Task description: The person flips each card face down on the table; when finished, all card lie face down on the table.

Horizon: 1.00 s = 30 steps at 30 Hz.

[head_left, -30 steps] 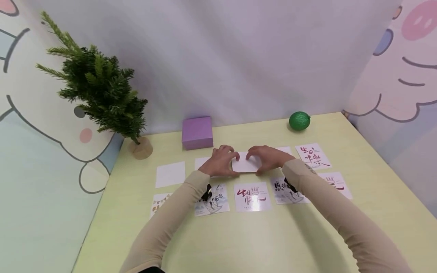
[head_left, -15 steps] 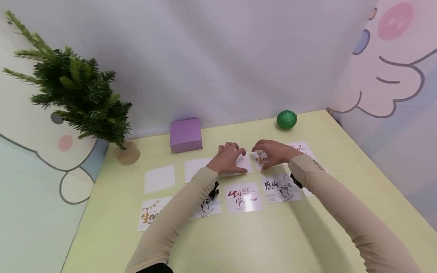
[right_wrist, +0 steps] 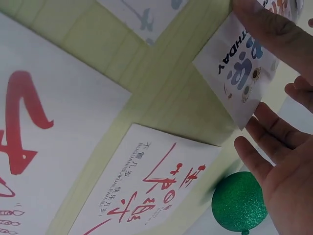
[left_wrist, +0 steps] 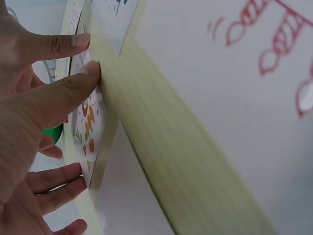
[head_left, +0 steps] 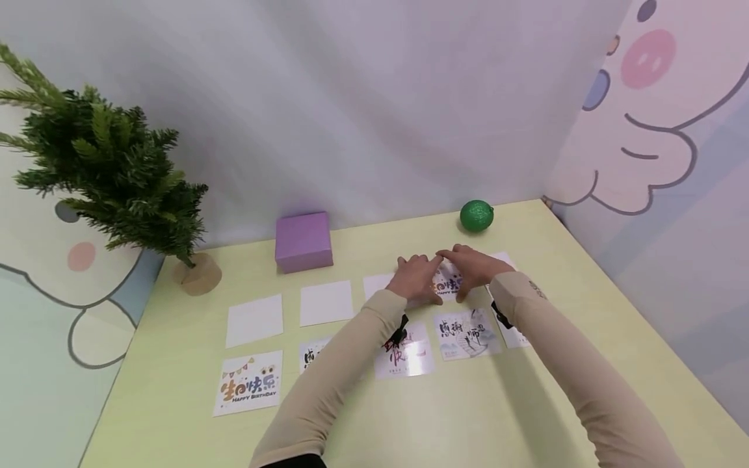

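Note:
A white card printed with colourful "Happy Birthday" lettering [head_left: 447, 284] is between my two hands in the back row. My left hand [head_left: 414, 279] holds its left part, thumb on the near edge and fingers at the far edge in the left wrist view. From the other side my right hand [head_left: 475, 265] grips the card, thumb at the near edge and fingertips at the far corner in the right wrist view. A gap with shadow shows under the card [left_wrist: 93, 129] in the left wrist view. A card with red characters [right_wrist: 151, 181] lies beside it.
Blank white cards [head_left: 326, 303] lie left in the back row. Printed cards [head_left: 248, 383] form the front row, partly behind my sleeves. A purple box [head_left: 303, 242], a glittery green lemon-shaped ornament [head_left: 476, 216] and a small fir tree [head_left: 111, 175] stand at the back.
My hands have left the blank white card in the back row, the right hand first. Both have moved right to the birthday card. The head view has shifted too.

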Tool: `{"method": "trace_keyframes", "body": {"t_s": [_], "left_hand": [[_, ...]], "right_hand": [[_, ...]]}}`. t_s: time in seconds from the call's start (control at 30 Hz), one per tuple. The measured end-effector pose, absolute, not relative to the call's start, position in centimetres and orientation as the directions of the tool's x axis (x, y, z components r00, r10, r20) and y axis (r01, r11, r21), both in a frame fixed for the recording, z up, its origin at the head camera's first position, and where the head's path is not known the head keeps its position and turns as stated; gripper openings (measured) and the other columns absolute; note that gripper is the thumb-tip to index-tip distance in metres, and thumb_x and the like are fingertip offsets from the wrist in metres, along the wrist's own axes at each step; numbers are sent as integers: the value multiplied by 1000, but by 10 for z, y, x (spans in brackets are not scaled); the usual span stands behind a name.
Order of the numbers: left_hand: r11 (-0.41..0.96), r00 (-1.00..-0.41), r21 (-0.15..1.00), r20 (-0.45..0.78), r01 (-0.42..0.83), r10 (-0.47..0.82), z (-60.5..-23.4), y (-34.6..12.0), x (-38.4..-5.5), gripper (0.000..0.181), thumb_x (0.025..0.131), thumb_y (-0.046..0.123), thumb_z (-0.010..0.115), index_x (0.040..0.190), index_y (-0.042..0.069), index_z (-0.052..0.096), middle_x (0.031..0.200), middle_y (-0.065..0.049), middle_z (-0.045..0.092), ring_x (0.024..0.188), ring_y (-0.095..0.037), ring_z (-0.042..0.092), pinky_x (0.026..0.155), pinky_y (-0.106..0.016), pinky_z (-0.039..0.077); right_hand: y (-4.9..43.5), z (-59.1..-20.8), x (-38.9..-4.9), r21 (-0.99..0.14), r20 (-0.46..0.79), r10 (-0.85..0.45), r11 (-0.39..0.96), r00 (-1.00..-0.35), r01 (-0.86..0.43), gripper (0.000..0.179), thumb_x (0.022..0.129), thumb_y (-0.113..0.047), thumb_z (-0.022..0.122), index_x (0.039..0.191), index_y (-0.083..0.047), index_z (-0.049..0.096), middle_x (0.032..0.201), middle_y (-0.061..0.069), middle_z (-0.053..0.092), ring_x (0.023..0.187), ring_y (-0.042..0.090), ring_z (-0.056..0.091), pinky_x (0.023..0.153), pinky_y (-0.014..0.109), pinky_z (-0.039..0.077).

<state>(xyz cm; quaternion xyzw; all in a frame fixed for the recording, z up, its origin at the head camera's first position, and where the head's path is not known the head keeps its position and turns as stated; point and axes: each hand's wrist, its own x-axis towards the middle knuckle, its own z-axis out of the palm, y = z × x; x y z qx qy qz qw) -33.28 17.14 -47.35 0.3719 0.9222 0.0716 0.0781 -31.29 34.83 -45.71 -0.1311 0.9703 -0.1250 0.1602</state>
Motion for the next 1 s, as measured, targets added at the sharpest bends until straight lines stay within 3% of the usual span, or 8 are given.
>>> {"method": "trace_keyframes", "body": {"t_s": [0.2,0.4,0.53,0.67,0.8,0.9,1.0], "left_hand": [[698,-694,167,-91,696,714,-471,168,-332,96,70,51,82,148,19,36,120,-4,62,108,-22,57,96,-49,38],[683,-683,163,-69,712,727,-469,169,-331,95,69,52,82,146,19,38,121,-4,63,109,-22,57,95,-48,38],[607,-613,164,-15,778,790,-467,176,-332,94,71,54,79,149,27,35,127,-2,60,114,-20,55,95,-46,38],[520,-523,117,-1,846,852,-459,190,-331,76,75,52,76,143,34,44,137,-4,52,116,-21,53,95,-46,39],[505,-503,87,-47,858,863,-454,195,-329,69,77,50,75,140,37,48,147,-7,42,120,-25,50,98,-49,38],[496,-495,122,-38,860,868,-450,195,-329,74,77,50,75,142,36,44,142,-8,47,118,-24,51,96,-48,40],[485,-509,253,31,837,860,-446,191,-332,78,75,47,78,142,33,41,129,-6,54,112,-21,53,93,-45,41]], "right_hand": [[348,-457,-305,-254,-244,-319,932,-916,-257,113,52,-26,94,148,-10,36,118,16,44,107,29,45,89,46,48],[352,-452,-295,-270,-195,-338,921,-921,-281,122,54,-25,94,153,-9,25,124,17,42,110,28,45,94,48,47],[355,-447,-293,-287,-141,-350,910,-926,-300,129,55,-23,93,155,-10,13,127,18,41,111,30,46,96,49,46],[360,-442,-288,-318,-86,-354,895,-931,-311,130,56,-21,91,156,-12,8,129,20,40,111,30,46,96,50,45],[361,-439,-285,-326,-91,-372,888,-924,-325,129,59,-23,90,156,-13,6,133,20,38,113,30,46,96,50,45],[366,-433,-282,-374,-111,-355,880,-928,-292,130,60,-25,90,156,-16,3,143,22,33,122,34,45,99,54,44],[375,-424,-277,-490,-88,-302,843,-949,-223,133,59,-22,91,156,-20,1,151,23,28,132,42,39,104,60,38]]}}
